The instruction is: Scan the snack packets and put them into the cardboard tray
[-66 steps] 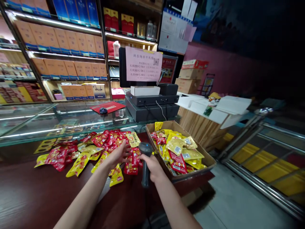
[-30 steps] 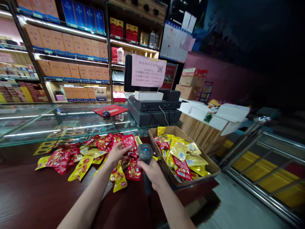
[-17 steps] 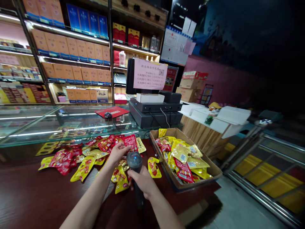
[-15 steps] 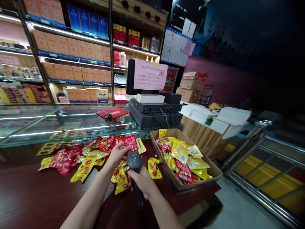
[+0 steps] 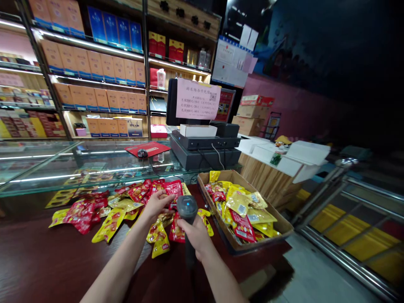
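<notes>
Dark red-brown tabletop (image 5: 63,263) lies nearest us, glossy, with both forearms reaching over it. Right hand (image 5: 198,235): closed around the handle of a black handheld barcode scanner (image 5: 187,208), its head pointing away from us and a small blue light lit on top. Left hand (image 5: 158,205): fingers loosely curled, tips at a red snack packet (image 5: 174,189); we cannot tell whether they pinch it or only rest on it.

Below the left hand we note a yellow snack packet (image 5: 160,245); another red packet (image 5: 177,231) lies partly behind the scanner. A mixed heap of red and yellow packets (image 5: 85,210) spreads to the left. One yellow packet (image 5: 208,226) lies between the right hand and an open cardboard carton (image 5: 263,243), which holds mostly yellow packets with a few red ones.

Beyond the tabletop we record a glass display counter (image 5: 104,156), bearing a computer mouse (image 5: 142,153) on a red mat (image 5: 159,147) and a dark cash drawer (image 5: 205,158). Above the drawer, a pink paper sign (image 5: 195,101) covers much of a monitor (image 5: 171,101). Farthest off, we see lit shelves with rows of orange boxes (image 5: 94,63).
</notes>
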A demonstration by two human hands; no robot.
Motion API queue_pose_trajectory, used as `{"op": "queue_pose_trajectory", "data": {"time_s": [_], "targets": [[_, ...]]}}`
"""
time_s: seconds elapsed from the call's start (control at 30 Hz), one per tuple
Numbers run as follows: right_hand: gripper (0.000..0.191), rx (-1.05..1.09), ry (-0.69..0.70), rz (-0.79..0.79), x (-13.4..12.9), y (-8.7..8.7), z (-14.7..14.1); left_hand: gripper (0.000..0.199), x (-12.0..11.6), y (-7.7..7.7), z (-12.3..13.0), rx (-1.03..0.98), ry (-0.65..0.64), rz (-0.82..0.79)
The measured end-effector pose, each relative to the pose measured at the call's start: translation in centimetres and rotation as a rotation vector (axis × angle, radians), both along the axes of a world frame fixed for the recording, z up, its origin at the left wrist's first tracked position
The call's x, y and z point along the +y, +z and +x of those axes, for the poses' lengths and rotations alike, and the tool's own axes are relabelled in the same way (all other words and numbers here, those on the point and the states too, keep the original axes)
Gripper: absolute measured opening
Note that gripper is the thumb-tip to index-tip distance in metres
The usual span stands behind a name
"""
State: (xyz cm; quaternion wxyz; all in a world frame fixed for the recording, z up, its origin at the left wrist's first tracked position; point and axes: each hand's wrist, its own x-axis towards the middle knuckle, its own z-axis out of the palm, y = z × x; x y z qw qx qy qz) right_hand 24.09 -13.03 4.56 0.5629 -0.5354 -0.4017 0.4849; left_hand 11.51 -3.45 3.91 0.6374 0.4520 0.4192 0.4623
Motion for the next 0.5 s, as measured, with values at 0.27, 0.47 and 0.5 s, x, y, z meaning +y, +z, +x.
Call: {"op": "queue_pose_trajectory", "data": {"time_s": [0.27, 0.47, 0.5], "targets": [[0.022, 0.247, -0.115, -0.013, 0.9, 1.7, 3.4, 0.041, -1.0, 0.0, 1.2, -0.004, -0.151, -0.067], [0.025, 0.489, -0.012, -0.079, 1.7, 4.4, 7.4, 0.045, -1.2, 2.6, 2.6, -0.294, -0.286, -0.276], [0.025, 0.513, 0.014, -0.074, 1.9, 4.9, 8.3, 0.047, -1.0, 3.4, 3.1, -0.31, -0.32, -0.292]]}}
